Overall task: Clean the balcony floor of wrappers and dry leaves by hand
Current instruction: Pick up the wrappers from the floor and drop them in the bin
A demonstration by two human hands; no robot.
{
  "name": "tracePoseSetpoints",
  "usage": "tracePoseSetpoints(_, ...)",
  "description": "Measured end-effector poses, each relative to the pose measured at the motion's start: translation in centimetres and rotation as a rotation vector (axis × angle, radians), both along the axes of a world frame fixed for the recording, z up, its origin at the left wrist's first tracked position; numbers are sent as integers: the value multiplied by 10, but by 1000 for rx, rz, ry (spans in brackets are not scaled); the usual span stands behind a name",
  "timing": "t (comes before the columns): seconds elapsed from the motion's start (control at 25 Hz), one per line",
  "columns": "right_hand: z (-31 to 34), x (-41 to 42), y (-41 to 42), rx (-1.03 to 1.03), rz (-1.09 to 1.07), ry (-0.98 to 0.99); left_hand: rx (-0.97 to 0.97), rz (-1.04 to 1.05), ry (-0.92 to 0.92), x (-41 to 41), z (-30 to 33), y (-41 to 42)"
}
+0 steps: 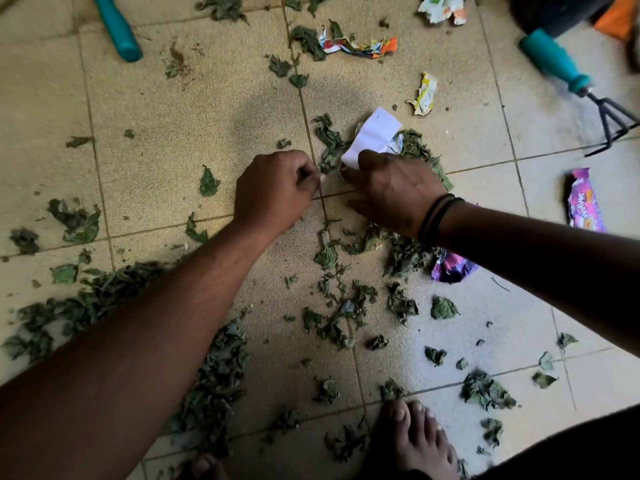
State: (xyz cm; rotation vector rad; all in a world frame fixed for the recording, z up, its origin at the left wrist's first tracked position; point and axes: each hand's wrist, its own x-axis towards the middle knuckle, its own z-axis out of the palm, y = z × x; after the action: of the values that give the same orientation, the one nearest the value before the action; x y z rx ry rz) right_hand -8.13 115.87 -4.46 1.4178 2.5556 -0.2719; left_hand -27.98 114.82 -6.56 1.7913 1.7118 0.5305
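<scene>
Currently both hands are down at the tile joint mid-floor, working the same patch. Right hand (394, 188) lies over a clump of dry leaves (419, 150), fingertips pinching the near edge of a white wrapper (372, 135) that sits on that clump. Left hand (273, 188) is curled tight just beside it, fingertips pinched; looks like a small scrap or leaf bit in there, but I cannot tell for sure what. Step in hand, my read: lift the white wrapper and take the leaves under it in the same scoop. To do it well: slide fingers flat under the clump rather than pinching the top, since the leaves look brittle and curled and will likely crumble and shed; bring the left hand in as a wall so bits don't scatter along the grout line. Wrapper is light and creased, white side up with a bit of print showing at its right edge; should lift easily. Leaves are dull green, shrivelled, spread across most tiles, thickest under the left forearm and below the right wrist. More wrappers well apart: purple wrapper (450, 268) beside the right forearm, another purple one (585, 202) far right, yellow wrapper (424, 95) and a multicoloured one (360, 46) further up. Plenty left to clear. Teal-handled hand rake (568, 77) lies upper right, untouched.
</scene>
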Motion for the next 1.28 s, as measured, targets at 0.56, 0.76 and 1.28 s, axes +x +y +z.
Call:
tracePoseSetpoints(0.56, 3, -1, 12, 44, -39, 48, 7, 25, -38, -8, -4, -19)
tracePoseSetpoints(0.76, 3, -4, 13, 16, -35, 33, 86, -71, 89, -4, -11, -25)
tracePoseSetpoints(1.28, 44, 28, 29, -537, -871, 1296, -202, 372, -727, 34, 12, 15)
